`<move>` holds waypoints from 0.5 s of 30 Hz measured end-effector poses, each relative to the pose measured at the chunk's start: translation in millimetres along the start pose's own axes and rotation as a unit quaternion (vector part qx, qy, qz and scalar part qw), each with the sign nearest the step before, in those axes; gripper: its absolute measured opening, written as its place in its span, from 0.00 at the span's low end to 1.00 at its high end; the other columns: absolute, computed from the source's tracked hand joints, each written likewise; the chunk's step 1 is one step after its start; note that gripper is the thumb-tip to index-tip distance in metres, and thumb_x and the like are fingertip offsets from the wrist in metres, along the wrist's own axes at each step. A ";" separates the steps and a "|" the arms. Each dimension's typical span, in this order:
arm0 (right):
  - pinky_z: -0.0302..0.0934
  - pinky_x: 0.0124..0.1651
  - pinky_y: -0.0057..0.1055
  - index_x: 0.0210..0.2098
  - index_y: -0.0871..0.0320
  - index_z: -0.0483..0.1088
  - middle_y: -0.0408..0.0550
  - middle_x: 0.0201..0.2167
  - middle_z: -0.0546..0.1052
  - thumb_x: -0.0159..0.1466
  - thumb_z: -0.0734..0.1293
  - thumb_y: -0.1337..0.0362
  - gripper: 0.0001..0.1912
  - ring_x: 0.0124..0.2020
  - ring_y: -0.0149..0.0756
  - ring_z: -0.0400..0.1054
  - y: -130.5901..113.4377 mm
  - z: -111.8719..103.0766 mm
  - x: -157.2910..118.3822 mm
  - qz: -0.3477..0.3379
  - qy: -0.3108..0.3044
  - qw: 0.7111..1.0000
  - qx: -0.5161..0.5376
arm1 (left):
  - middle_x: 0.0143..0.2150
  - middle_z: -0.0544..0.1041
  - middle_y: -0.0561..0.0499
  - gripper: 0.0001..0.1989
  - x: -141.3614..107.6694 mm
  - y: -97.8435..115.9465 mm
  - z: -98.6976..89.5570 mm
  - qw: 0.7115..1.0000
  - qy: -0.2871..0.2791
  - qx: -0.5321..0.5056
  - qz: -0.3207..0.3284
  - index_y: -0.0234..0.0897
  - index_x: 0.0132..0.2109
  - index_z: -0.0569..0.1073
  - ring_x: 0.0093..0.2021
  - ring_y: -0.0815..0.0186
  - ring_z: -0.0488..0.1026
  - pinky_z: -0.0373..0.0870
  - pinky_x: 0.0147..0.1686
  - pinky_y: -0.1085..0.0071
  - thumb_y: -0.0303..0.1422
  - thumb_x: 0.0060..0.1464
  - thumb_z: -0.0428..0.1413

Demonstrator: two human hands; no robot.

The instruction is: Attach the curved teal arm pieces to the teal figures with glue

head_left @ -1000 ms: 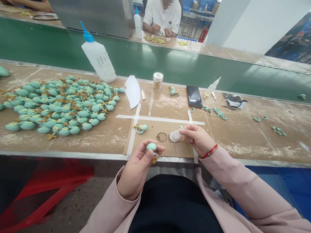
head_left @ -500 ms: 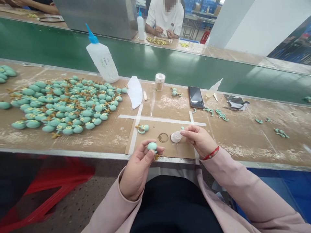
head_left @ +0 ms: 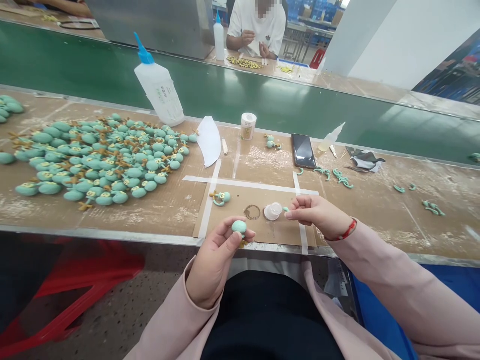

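Near the front edge of the bench, my left hand [head_left: 217, 257] is closed around a small mint-green figurine [head_left: 239, 227] with a rounded top and a brown-yellow part below. My right hand [head_left: 315, 216] pinches a small curved green piece [head_left: 286, 209] between thumb and fingertips. Just left of that piece stands a small translucent cup [head_left: 273, 211]. A brown ring mark [head_left: 252, 212] shows on the cardboard between my hands. One more green figurine [head_left: 221, 197] with a curved piece lies behind my left hand.
A large heap of green figurines [head_left: 101, 160] covers the left side. Behind it stands a blue-tipped bottle [head_left: 159, 92]. A white roll [head_left: 248, 126], a phone [head_left: 303, 151] and loose curved pieces [head_left: 343, 178] lie farther back. Across the green belt [head_left: 262, 92], a person [head_left: 257, 30] sits working.
My right hand has shifted slightly right and down with the curved green piece, away from the cup's top. My left hand keeps its hold on the figurine, almost in place.
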State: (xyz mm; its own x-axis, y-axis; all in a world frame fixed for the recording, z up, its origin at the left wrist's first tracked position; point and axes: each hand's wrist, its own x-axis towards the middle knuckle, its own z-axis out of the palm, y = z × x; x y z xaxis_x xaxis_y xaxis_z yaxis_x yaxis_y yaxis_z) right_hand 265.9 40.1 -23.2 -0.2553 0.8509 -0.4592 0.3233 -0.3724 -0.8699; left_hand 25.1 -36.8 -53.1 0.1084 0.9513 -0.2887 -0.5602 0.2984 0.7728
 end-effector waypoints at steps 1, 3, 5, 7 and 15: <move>0.39 0.25 0.27 0.23 0.58 0.65 0.35 0.15 0.61 0.47 0.77 0.51 0.22 0.18 0.23 0.50 -0.1 0.4 1.0 0.000 0.000 1.000 -0.001 | 0.33 0.81 0.52 0.14 0.0 -0.2 -0.4 1.000 0.000 0.000 0.001 0.42 0.44 0.79 0.38 0.68 0.75 0.69 0.45 0.73 0.38 0.49 0.66; 0.39 0.25 0.28 0.23 0.58 0.66 0.35 0.14 0.62 0.46 0.77 0.51 0.21 0.18 0.23 0.50 -0.2 1.5 2.5 0.003 0.000 1.000 -0.005 | 0.33 0.81 0.52 0.13 0.1 -0.1 -0.8 1.000 0.000 -0.001 0.001 0.42 0.44 0.79 0.38 0.69 0.75 0.69 0.45 0.74 0.38 0.50 0.66; 0.39 0.25 0.28 0.23 0.59 0.66 0.36 0.14 0.63 0.46 0.77 0.51 0.21 0.18 0.23 0.51 -0.2 2.4 3.5 0.008 -0.002 1.000 -0.007 | 0.33 0.81 0.52 0.14 0.1 0.6 -0.6 1.000 0.001 -0.001 -0.002 0.42 0.44 0.79 0.38 0.69 0.75 0.69 0.44 0.74 0.39 0.50 0.66; 0.39 0.24 0.28 0.22 0.59 0.66 0.36 0.14 0.63 0.46 0.77 0.51 0.21 0.18 0.23 0.51 -0.3 2.9 3.8 0.012 -0.005 1.000 -0.004 | 0.32 0.80 0.52 0.14 0.0 1.5 -0.1 1.000 0.000 0.000 -0.003 0.41 0.44 0.78 0.36 0.69 0.75 0.69 0.42 0.74 0.40 0.50 0.66; 0.37 0.25 0.28 0.21 0.59 0.65 0.34 0.13 0.61 0.44 0.78 0.52 0.22 0.17 0.22 0.50 1.0 3.7 4.0 0.014 -0.002 1.000 0.021 | 0.27 0.78 0.54 0.14 -2.1 1.6 0.0 0.999 -0.011 0.029 0.013 0.42 0.45 0.76 0.22 0.74 0.67 0.64 0.28 0.76 0.45 0.57 0.59</move>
State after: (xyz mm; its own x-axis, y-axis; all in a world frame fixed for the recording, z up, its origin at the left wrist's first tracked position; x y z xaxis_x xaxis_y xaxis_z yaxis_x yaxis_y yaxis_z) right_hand 261.9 41.7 -26.6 -0.2500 0.8387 -0.4839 0.2921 -0.4111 -0.8635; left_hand 23.9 -38.3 -51.2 0.1119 0.9602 -0.2561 -0.5142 0.2764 0.8119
